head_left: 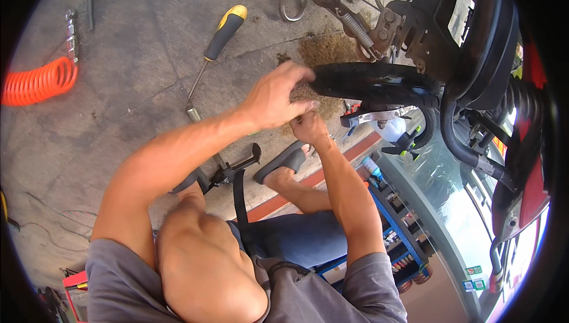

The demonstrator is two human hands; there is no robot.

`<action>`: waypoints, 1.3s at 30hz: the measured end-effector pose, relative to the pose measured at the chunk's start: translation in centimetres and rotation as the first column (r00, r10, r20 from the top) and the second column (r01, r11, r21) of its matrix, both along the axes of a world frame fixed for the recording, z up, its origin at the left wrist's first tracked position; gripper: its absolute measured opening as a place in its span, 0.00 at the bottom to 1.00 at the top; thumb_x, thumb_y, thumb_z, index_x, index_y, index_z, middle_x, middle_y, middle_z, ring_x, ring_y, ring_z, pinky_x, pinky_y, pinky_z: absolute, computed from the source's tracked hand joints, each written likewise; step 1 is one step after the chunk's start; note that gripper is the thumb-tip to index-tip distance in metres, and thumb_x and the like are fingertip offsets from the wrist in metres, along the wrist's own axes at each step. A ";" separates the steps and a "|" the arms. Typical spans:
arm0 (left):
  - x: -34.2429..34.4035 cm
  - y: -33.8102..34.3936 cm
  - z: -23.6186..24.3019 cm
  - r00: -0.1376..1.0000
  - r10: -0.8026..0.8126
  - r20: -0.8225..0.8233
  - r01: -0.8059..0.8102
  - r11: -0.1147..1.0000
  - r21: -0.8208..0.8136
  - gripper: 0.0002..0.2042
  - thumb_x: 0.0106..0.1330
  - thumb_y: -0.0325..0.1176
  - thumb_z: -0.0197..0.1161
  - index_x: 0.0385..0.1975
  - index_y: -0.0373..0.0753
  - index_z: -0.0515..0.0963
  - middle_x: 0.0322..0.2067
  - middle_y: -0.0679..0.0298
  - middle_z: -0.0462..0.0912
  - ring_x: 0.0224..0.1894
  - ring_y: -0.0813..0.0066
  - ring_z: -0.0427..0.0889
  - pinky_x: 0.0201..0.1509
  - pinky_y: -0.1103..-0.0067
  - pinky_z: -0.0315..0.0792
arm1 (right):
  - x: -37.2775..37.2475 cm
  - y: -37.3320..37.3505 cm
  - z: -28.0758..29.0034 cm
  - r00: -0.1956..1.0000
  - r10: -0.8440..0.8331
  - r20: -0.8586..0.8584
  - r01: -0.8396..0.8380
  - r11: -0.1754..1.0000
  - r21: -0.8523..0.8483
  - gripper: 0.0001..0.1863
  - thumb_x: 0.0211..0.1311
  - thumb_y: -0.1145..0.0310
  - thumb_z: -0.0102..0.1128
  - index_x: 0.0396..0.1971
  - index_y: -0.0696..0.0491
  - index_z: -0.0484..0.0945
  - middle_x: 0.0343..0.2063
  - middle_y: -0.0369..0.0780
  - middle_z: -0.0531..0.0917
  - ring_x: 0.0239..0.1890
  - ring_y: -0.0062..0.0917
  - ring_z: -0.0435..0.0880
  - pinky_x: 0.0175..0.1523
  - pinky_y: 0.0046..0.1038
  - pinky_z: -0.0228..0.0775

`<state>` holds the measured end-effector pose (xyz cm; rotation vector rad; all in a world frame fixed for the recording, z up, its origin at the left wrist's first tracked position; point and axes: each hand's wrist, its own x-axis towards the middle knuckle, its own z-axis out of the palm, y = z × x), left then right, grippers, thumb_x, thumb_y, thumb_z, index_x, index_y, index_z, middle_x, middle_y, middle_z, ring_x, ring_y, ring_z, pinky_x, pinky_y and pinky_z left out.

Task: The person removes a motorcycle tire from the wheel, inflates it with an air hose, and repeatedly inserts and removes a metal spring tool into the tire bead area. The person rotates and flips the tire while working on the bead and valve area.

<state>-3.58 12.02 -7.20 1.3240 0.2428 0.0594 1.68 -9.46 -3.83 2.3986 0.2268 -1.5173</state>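
Note:
My left hand [277, 93] is blurred by motion at the near end of a black motorcycle tyre [379, 81]. Its thumb and fingers are spread in a curve, the fingertips beside the tread; whether they touch it I cannot tell. Just below the left thumb, my right hand [310, 127] is closed with its fingers curled in. Anything inside the right hand is hidden. The tyre belongs to a motorcycle whose frame rises on the right, with a coil spring [357, 30] and a metal stand [293, 4] next to the wheel.
A screwdriver [228, 29] with a yellow and grey handle lies on the concrete. An orange coiled air hose [41, 81] with a metal fitting [72, 35] is at far left. A metal rod with a black bracket [234, 170] lies near my feet. Blue shelving [403, 237] stands lower right.

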 end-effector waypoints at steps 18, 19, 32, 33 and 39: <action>2.7 -2.0 -0.6 0.994 0.009 -0.105 -0.022 0.992 -0.127 0.23 0.58 0.39 0.72 0.52 0.35 0.79 0.27 0.67 0.83 0.28 0.82 0.78 0.34 0.81 0.72 | 3.9 -7.5 9.4 0.979 0.199 -0.035 -0.183 0.947 0.263 0.20 0.61 0.65 0.60 0.53 0.55 0.79 0.39 0.48 0.86 0.41 0.43 0.86 0.49 0.39 0.77; 2.6 -2.0 -0.5 0.994 0.025 -0.104 -0.038 0.992 -0.122 0.24 0.58 0.40 0.72 0.52 0.35 0.79 0.27 0.66 0.83 0.28 0.81 0.77 0.33 0.81 0.71 | 4.0 -8.8 9.5 0.984 0.180 -0.019 -0.169 0.952 0.254 0.20 0.61 0.65 0.60 0.52 0.55 0.80 0.38 0.48 0.86 0.41 0.42 0.86 0.48 0.38 0.77; 3.0 -3.4 -1.0 0.992 0.006 -0.127 -0.040 0.963 -0.267 0.26 0.58 0.38 0.73 0.55 0.36 0.76 0.45 0.63 0.80 0.38 0.80 0.81 0.42 0.80 0.76 | -0.7 -14.7 5.7 0.944 -0.329 -0.033 0.325 0.903 0.281 0.22 0.67 0.62 0.60 0.57 0.55 0.78 0.33 0.43 0.86 0.35 0.25 0.84 0.45 0.29 0.76; 3.0 -3.4 -1.1 0.991 0.006 -0.136 -0.041 0.965 -0.259 0.25 0.58 0.37 0.73 0.55 0.36 0.76 0.45 0.63 0.80 0.38 0.80 0.81 0.42 0.80 0.76 | -0.5 -14.6 5.9 0.941 -0.338 -0.004 0.325 0.901 0.287 0.21 0.67 0.62 0.60 0.57 0.55 0.78 0.33 0.43 0.86 0.35 0.25 0.84 0.45 0.29 0.76; 3.2 -3.4 -1.3 0.985 -0.027 -0.173 -0.024 0.958 -0.286 0.25 0.58 0.36 0.73 0.55 0.37 0.76 0.45 0.62 0.80 0.38 0.80 0.81 0.43 0.80 0.76 | -0.3 -13.7 6.0 0.950 -0.313 0.000 0.300 0.911 0.284 0.21 0.67 0.63 0.60 0.57 0.55 0.78 0.33 0.43 0.86 0.36 0.25 0.84 0.46 0.29 0.76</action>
